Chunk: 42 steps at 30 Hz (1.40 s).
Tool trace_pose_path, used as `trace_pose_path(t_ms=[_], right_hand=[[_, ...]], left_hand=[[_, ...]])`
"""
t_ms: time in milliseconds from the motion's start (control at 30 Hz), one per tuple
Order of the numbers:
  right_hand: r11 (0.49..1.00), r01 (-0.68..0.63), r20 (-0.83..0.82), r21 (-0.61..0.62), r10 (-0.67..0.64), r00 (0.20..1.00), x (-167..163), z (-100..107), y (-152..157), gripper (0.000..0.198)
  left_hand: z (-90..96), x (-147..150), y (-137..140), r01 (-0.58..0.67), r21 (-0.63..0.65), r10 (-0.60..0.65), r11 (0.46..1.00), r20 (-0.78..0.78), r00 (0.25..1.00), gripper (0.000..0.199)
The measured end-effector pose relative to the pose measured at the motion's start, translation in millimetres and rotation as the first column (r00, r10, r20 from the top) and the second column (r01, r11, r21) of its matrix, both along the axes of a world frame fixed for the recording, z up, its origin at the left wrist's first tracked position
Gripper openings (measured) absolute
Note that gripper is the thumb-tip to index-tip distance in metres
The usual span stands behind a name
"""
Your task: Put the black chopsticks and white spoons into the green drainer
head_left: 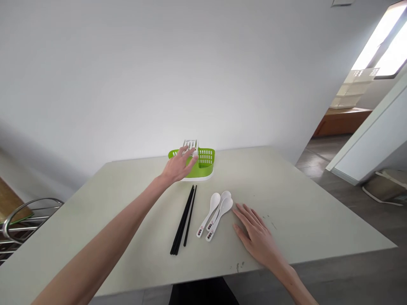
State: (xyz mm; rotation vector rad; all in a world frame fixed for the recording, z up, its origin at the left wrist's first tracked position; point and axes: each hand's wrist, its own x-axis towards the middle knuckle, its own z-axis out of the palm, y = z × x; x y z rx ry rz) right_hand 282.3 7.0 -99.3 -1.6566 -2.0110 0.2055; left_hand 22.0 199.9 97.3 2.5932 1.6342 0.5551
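My left hand (180,165) reaches across to a green plastic utensil holder (206,170) with a white base. Its fingers are outstretched and apart, over the white slotted section (190,145) at the back of the holder; whether they touch it I cannot tell. On the near side lie several black chopsticks (183,222), most bunched together and one slightly apart. Three white spoons (213,203) with printed handle ends rest to their right, two of them overlapping. My right hand (255,233) lies flat on the table beside the spoons, fingers extended and holding nothing.
The pale table (302,203) stands against a white wall (143,84). At the left is a metal-framed stool or rack (28,220). A doorway on the right shows a window (386,42) and a wooden ledge (343,120).
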Motion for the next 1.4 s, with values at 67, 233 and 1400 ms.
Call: trace_pose_path(t_ms=[67, 233, 1400], right_hand=[[1.000, 0.001, -0.005, 0.009, -0.001, 1.000, -0.1, 1.4, -0.3, 0.055], [1.000, -0.001, -0.001, 0.016, 0.001, 1.000, 0.7, 1.2, 0.4, 0.054], [1.000, 0.009, 0.005, -0.016, -0.009, 1.000, 0.6, 0.8, -1.0, 0.057]], left_hand=[[-0.9, 14.3, 0.6, 0.032, -0.001, -0.032, 0.999, -0.017, 0.999, 0.064], [11.0, 26.7, -1.1, 0.110, 0.071, -0.101, 0.991, -0.120, 0.988, 0.057], [-83.6, -74.9, -131.4, -0.320, -0.344, 0.173, 0.883, -0.397, 0.902, 0.029]])
